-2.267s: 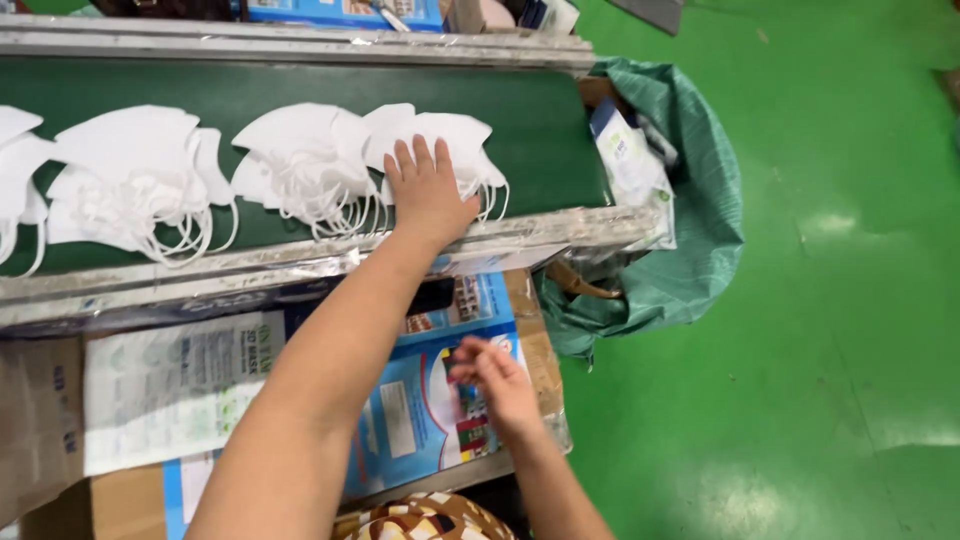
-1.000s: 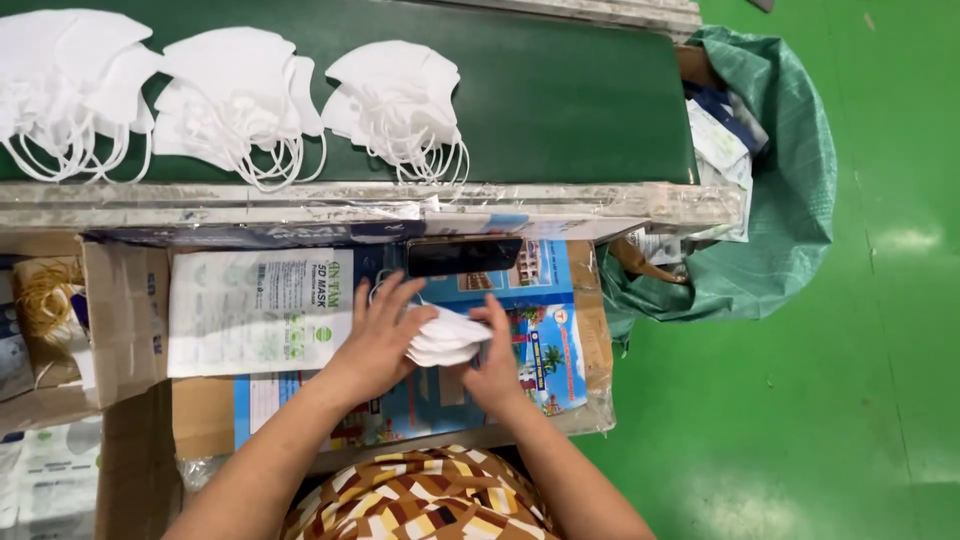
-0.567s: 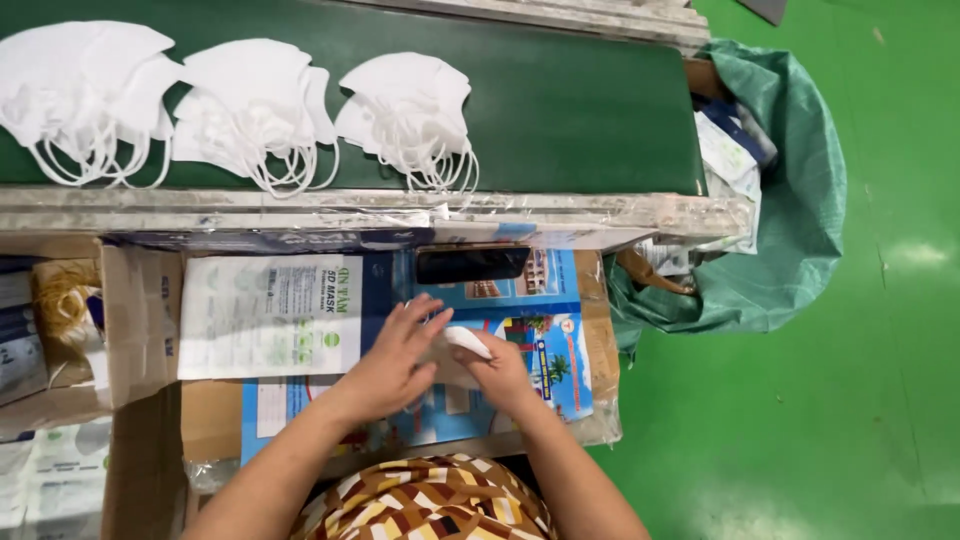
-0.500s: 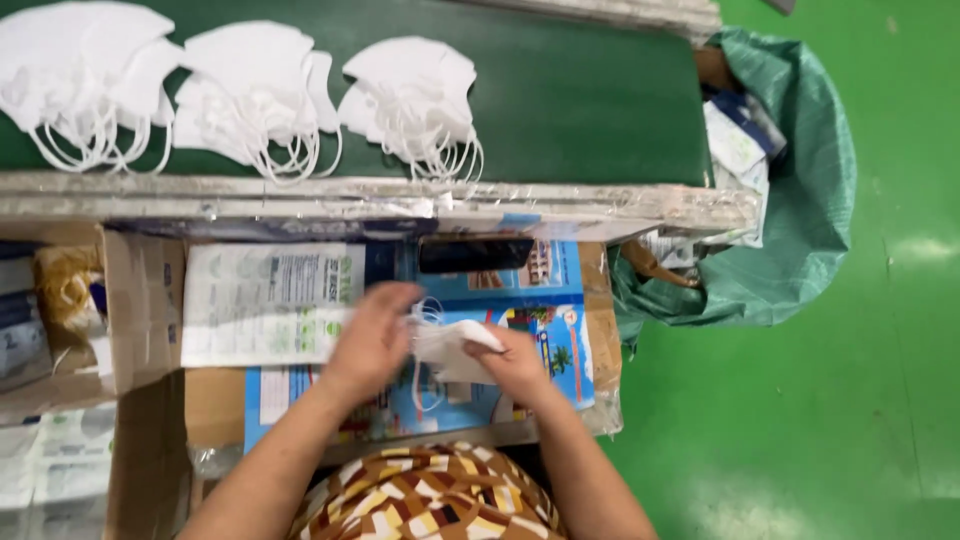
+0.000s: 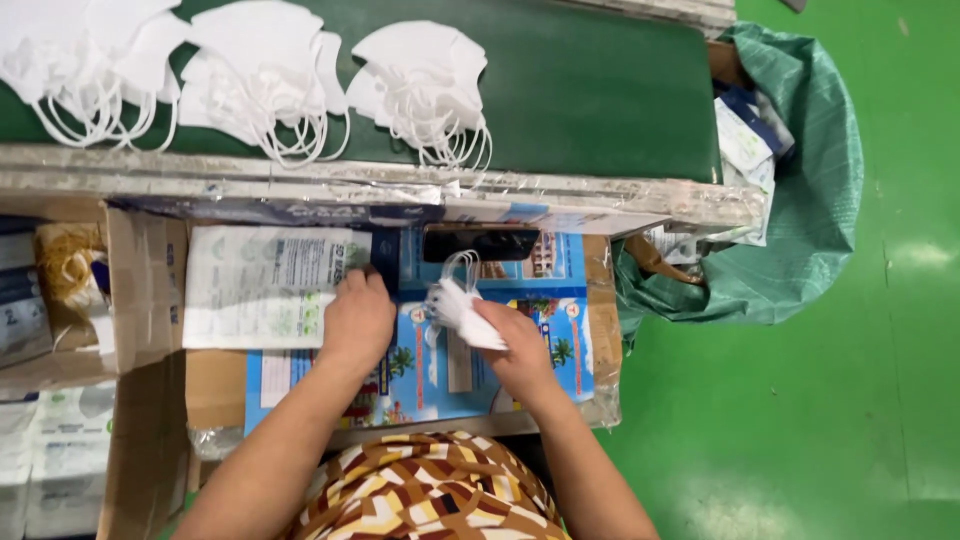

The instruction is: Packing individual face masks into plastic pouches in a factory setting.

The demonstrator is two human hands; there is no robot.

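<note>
Within right hand's [image 5: 515, 345] grip: folded masks [image 5: 455, 305].

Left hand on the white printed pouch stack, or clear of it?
Touching. Head view shows the left hand with fingers resting on the right edge of the white pouch stack; no gap. The right hand grips folded white masks.

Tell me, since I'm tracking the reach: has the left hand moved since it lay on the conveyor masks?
Yes. The left hand has come back off the green belt, toward the body, and now rests on the printed bag stack below the belt's edge.
</note>
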